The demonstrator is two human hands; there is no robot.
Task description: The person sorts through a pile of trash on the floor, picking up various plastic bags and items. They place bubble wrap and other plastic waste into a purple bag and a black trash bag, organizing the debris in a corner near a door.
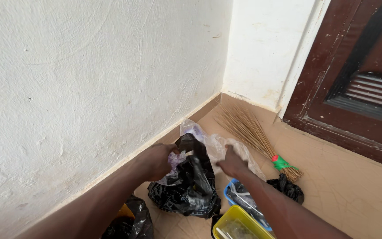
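In the wall corner, left hand (158,161) fingers pinch a black bag (189,183); right hand's (233,164) fingers are hidden.

Corner of a home, likely a porch or entry. Rough white plastered walls (89,75) meet a beige tiled floor (345,190) with a tan skirting strip. Dark brown louvred wooden door (359,75) at right. Bundled straw hand broom with red and green binding (253,132) lies in the corner, household plastic bags beside it.
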